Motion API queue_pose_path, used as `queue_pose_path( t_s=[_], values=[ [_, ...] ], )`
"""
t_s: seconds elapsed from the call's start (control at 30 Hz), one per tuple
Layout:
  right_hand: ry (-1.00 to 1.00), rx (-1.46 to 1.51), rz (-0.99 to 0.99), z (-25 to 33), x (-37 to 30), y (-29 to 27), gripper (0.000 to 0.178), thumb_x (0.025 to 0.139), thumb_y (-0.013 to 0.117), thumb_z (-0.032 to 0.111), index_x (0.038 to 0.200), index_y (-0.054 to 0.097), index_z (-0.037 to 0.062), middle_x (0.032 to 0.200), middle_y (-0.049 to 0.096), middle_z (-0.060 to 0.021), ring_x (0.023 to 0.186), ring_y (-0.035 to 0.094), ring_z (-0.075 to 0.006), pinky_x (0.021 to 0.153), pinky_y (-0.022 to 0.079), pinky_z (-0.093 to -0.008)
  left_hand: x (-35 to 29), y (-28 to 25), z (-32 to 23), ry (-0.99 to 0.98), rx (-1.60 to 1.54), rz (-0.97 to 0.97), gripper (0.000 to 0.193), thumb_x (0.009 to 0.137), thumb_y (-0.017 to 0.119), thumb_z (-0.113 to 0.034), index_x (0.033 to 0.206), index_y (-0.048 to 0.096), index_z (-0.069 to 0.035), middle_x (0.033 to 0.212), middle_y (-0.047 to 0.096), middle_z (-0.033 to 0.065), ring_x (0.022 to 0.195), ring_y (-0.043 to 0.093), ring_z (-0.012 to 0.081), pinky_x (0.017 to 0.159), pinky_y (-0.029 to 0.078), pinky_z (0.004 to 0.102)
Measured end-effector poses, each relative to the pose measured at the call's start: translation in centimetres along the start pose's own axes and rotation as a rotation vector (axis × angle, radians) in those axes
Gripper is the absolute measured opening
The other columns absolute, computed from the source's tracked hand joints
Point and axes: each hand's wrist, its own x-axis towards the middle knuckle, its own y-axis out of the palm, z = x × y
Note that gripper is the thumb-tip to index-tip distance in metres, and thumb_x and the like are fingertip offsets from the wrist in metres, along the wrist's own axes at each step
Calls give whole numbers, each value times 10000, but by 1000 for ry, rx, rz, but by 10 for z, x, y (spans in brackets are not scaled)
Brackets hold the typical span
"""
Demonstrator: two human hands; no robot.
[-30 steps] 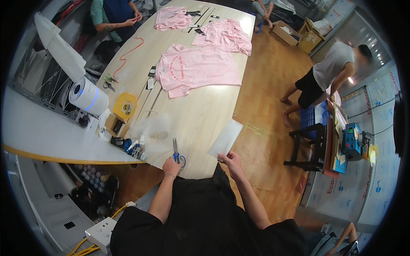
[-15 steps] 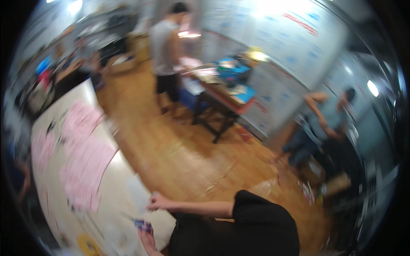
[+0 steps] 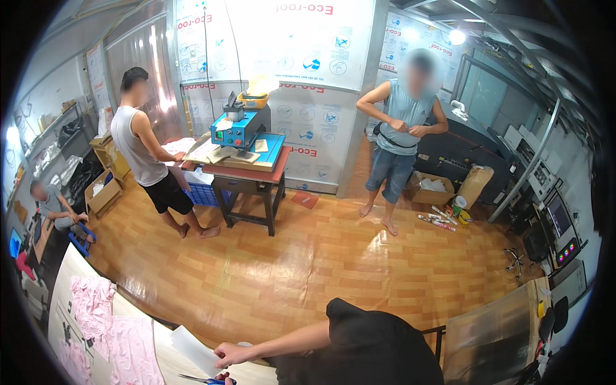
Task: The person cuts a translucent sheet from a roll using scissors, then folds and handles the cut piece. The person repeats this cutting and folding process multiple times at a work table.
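My right hand [image 3: 232, 354] reaches left over the pale tabletop [image 3: 163, 320], its bare forearm coming out of a black sleeve. Its fingers are closed on the edge of a white sheet [image 3: 194, 351], which looks like paper or card. Just below, at the picture's lower edge, my left hand [image 3: 226, 378] is mostly cut off; it grips scissors [image 3: 206, 380] with blue handles, blades pointing left. Pink fabric pieces [image 3: 133, 350] lie further left on the table, with small dark marks or items among them.
A person in a white sleeveless top [image 3: 138, 138] works at a blue press machine [image 3: 240, 128] on a stand. Another person [image 3: 404, 122] stands barefoot at right; a third [image 3: 54, 208] sits far left. Cartons [image 3: 430, 189] and rolls [image 3: 439, 219] lie behind. A brown panel [image 3: 491, 340] stands right.
My view has swung, bringing the room upright and sharp. The standing person at right now shows fully. The white sheet and scissors stay in my hands, now lower in view.
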Motion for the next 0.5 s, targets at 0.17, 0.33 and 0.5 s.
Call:
queue_pose_path(
  t_s=[0.17,0.33,0.5],
  values=[
    [41,14,22,12,-25,-5,283,907,770,277,892,689,6,772,691,-39,720,655,-121,630,519,-313,-7,27,-18,-4,-32,-94,239,995,705,-155,1186,670,-15,1019,653,40,886,584,134,766,472,299],
    [66,-109,77,22,-32,-5,283,922,770,260,941,688,-10,824,714,-39,748,654,-114,667,522,-297,-15,39,-27,3,-51,-162,276,1001,702,-160,1214,674,12,1082,665,65,955,597,160,836,494,338],
    [57,-130,139,51,-47,1,263,906,766,229,918,670,-16,781,715,-49,724,662,-119,661,524,-298,-25,42,-32,23,-89,-244,313,1006,700,-165,1243,678,39,1145,677,90,1024,611,187,906,516,378]
  ],
)
